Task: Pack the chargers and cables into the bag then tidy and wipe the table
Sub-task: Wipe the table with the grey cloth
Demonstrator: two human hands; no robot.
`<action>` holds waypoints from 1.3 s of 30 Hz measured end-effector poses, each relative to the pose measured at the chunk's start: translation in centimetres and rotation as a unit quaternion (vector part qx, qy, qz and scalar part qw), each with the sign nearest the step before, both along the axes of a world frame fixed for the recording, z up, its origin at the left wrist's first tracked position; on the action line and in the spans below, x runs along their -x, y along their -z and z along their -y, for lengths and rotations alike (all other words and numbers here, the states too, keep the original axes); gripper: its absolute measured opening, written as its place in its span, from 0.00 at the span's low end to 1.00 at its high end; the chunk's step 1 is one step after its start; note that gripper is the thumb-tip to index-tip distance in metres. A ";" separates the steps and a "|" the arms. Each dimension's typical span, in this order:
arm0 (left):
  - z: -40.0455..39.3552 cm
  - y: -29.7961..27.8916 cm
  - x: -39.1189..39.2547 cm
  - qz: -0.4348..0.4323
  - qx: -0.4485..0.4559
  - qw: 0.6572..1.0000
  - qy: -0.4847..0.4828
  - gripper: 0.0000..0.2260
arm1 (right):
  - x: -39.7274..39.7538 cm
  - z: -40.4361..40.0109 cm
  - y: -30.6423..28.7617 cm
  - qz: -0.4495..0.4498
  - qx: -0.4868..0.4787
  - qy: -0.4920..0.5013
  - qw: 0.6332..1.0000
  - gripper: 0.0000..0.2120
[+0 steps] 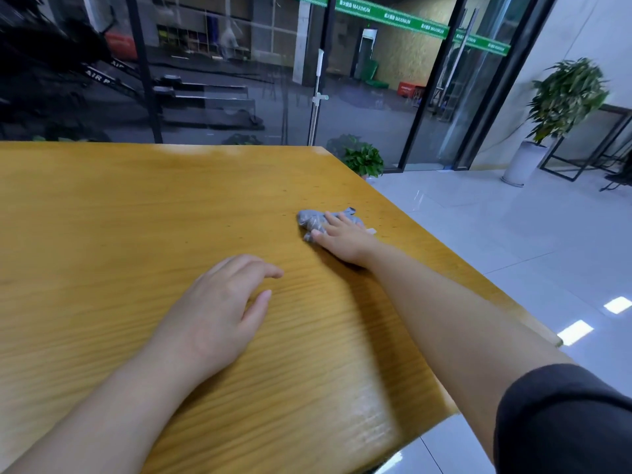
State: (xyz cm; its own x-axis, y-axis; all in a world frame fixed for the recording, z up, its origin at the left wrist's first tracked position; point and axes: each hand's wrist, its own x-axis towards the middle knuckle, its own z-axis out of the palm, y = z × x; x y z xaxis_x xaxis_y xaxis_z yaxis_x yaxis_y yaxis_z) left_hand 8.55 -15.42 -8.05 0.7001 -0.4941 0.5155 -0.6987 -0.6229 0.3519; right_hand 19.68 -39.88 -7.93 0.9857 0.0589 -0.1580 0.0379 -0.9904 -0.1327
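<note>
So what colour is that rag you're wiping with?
Grey, the crumpled cloth under the right hand, seen in the head view.

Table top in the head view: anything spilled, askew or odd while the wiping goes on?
Nothing stands out. The wooden table shows no spill or damage. The right hand presses a crumpled grey cloth near the right edge; the left hand rests on the bare wood. No chargers, cables or bag show.
</note>
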 end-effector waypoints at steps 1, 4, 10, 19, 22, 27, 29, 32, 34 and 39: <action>-0.1 0.0 0.1 -0.004 0.006 1.000 -0.002 0.17 | 0.7 -0.7 -0.1 0.001 0.000 -0.015 1.000 0.29; -0.1 -0.1 0.4 -0.008 0.022 1.000 -0.006 0.18 | 3.3 -2.5 -0.3 0.005 -0.005 -0.057 0.998 0.28; 0.0 -0.4 0.6 -0.005 0.029 1.000 -0.001 0.18 | 8.8 -3.8 -0.5 -0.001 -0.014 -0.131 0.991 0.27; 0.2 -0.2 0.7 -0.015 0.013 1.000 0.014 0.17 | 12.2 3.9 0.2 0.014 -0.030 -0.042 0.999 0.26; 0.3 -0.3 0.9 -0.024 0.010 0.999 0.020 0.16 | 9.9 8.1 0.1 0.018 -0.003 0.086 0.996 0.27; 0.5 -0.1 0.8 -0.031 0.002 0.999 0.027 0.18 | 5.1 9.2 0.0 0.003 0.035 0.205 0.978 0.25; 0.6 -0.1 0.8 -0.027 0.000 0.999 0.030 0.18 | 4.0 7.2 -0.1 0.002 0.012 0.228 0.974 0.27; 0.7 -0.2 0.9 -0.028 -0.003 0.999 0.035 0.17 | 4.0 3.1 0.0 -0.001 0.011 0.143 0.990 0.28; 0.7 -0.1 0.8 -0.025 -0.004 0.999 0.041 0.17 | 5.5 0.5 0.1 0.008 0.016 0.071 0.997 0.28; 0.8 0.4 0.7 -0.039 0.004 0.998 0.042 0.18 | 11.5 -2.7 0.1 0.016 -0.009 -0.056 0.998 0.26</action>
